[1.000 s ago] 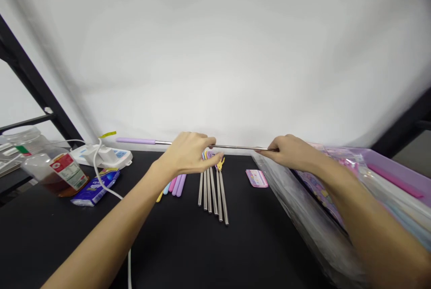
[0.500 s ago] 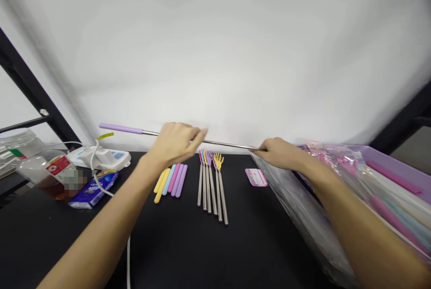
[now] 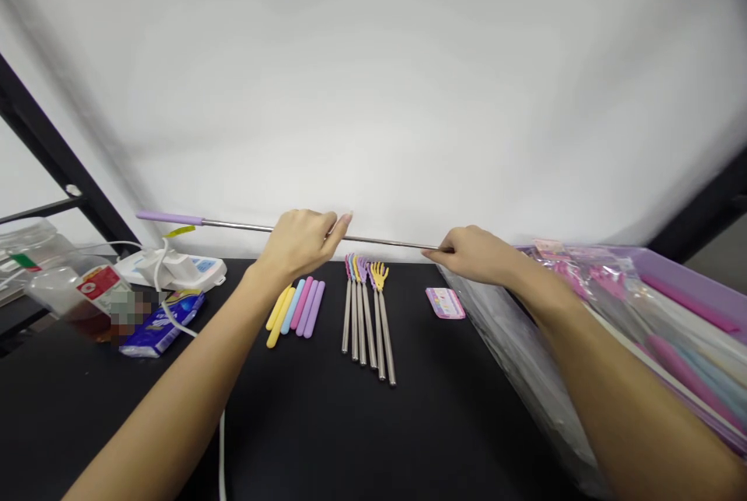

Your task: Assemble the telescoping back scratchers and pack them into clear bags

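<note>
Head view: the left hand [image 3: 297,244] is holding a steel rod [image 3: 233,225] level in the air, its fingers closed narrowly around the shaft. The right hand [image 3: 475,254] is pinching the rod's far end between its fingertips [image 3: 437,250]. A lilac handle [image 3: 169,218] is sticking out past the left hand, and the rod is crossing above the back edge of a black table [image 3: 408,423], in front of a white backdrop [image 3: 408,81].

Below the rod, back scratchers [image 3: 365,322] are lying side by side on the table, their coloured claws pointing away from the person. Pastel handles [image 3: 295,310] are lying just to their left, and a pink card [image 3: 445,303] is sitting to their right. A clear plastic sheet [image 3: 513,353] is draping over the table's right side, beneath the right forearm, and a purple tray [image 3: 689,283] holding packaged items is sitting beyond it. Further left, a white power strip [image 3: 172,271] is trailing a white cable [image 3: 222,446], with a blue packet [image 3: 160,326] and a plastic bottle [image 3: 78,303] lying nearby.
</note>
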